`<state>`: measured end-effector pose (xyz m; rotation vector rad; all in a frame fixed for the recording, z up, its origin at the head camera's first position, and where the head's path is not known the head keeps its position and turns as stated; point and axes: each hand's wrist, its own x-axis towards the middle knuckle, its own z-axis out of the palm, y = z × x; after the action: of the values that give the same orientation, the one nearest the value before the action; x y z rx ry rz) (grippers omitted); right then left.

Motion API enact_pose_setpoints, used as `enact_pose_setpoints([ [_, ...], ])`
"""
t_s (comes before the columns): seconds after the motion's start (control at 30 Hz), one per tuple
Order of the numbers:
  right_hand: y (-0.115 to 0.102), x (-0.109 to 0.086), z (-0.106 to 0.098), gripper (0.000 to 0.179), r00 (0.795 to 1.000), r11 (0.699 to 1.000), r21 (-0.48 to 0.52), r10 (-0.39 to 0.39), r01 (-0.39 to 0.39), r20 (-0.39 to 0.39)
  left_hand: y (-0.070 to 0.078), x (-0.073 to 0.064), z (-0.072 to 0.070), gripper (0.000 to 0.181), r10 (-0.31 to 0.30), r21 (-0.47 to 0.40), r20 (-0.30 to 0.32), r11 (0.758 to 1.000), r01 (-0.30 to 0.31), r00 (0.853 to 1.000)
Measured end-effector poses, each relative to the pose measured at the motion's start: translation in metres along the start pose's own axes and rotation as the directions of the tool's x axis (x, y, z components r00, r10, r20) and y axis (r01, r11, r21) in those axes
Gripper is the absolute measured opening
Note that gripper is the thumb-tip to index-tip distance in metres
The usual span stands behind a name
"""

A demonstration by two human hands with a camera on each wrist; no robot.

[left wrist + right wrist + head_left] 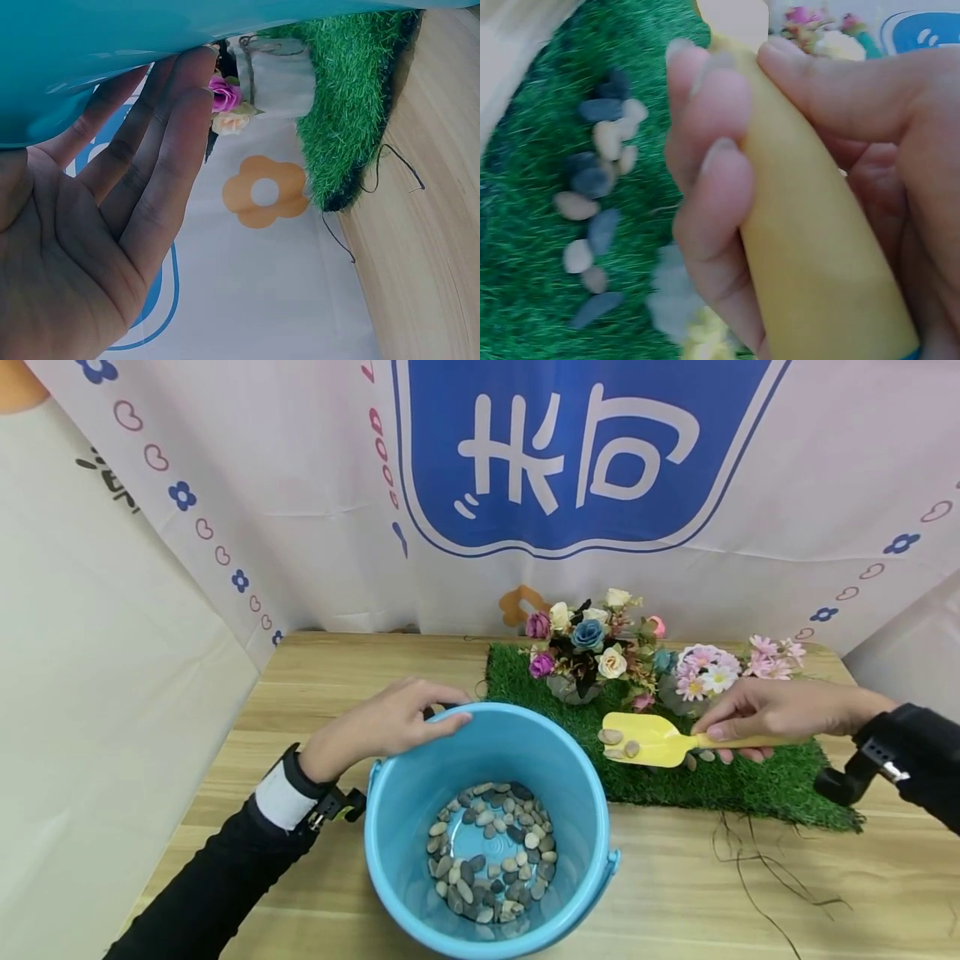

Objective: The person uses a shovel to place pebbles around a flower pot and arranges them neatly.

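Note:
A light-blue bucket (587,827) stands on the table with many grey and tan pebbles (465,870) spread over its bottom. My left hand (390,724) grips the bucket's far-left rim, thumb over the edge; in the left wrist view its fingers (169,176) lie along the outside wall. To the right, my right hand (787,710) holds a yellow toy shovel (660,743) by the handle, fingers curled round it. The shovel's blade points left toward the bucket and carries several pebbles (632,748). It hovers above the green turf mat (720,802).
More pebbles (594,181) lie in a row on the turf. Artificial flowers (592,639) in pots stand along the mat's back edge, with pink ones (705,672) beside them. Dark loose threads (757,857) lie on the wooden table (300,693). A printed cloth (322,510) hangs behind.

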<state>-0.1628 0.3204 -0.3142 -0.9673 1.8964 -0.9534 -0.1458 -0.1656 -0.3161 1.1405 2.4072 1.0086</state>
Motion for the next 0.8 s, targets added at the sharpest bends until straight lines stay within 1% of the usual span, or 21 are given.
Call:
enact_pose_setpoints([
  [0.13, 0.018, 0.0, 0.012, 0.03, 1.0, 1.0, 0.026, 0.004, -0.003, -0.022, 0.001, 0.0, 0.0, 0.025, -0.008, -0.006, 0.0, 1.0, 0.008, 1.0],
  [0.27, 0.032, 0.002, 0.022, 0.028, 0.999, 0.999, 0.045, 0.001, 0.001, -0.044, 0.001, -0.001, 0.0, 0.024, -0.016, 0.002, 0.002, 1.0, 0.016, 1.0],
  [0.4, 0.038, 0.004, 0.028, 0.027, 0.996, 0.999, 0.032, 0.045, -0.043, -0.078, 0.001, -0.001, 0.0, 0.024, -0.011, -0.002, 0.005, 1.0, 0.011, 1.0],
  [0.5, 0.037, 0.006, 0.031, 0.028, 0.989, 0.994, 0.029, 0.111, -0.108, -0.095, 0.0, 0.0, 0.0, 0.025, -0.002, -0.008, 0.007, 1.0, 0.002, 1.0],
  [0.57, 0.034, 0.008, 0.031, 0.028, 0.985, 0.99, 0.017, 0.14, -0.139, -0.103, -0.001, 0.0, 0.0, 0.025, 0.004, -0.011, 0.008, 1.0, -0.004, 1.0],
  [0.73, 0.021, 0.018, 0.032, 0.026, 0.98, 0.984, -0.032, 0.174, -0.177, -0.093, -0.001, 0.0, 0.0, 0.026, 0.0, -0.008, 0.004, 1.0, 0.0, 1.0],
  [0.8, 0.014, 0.022, 0.031, 0.026, 0.975, 0.977, -0.039, 0.206, -0.21, -0.089, 0.0, 0.0, 0.0, 0.026, -0.005, -0.005, 0.002, 1.0, 0.005, 1.0],
])
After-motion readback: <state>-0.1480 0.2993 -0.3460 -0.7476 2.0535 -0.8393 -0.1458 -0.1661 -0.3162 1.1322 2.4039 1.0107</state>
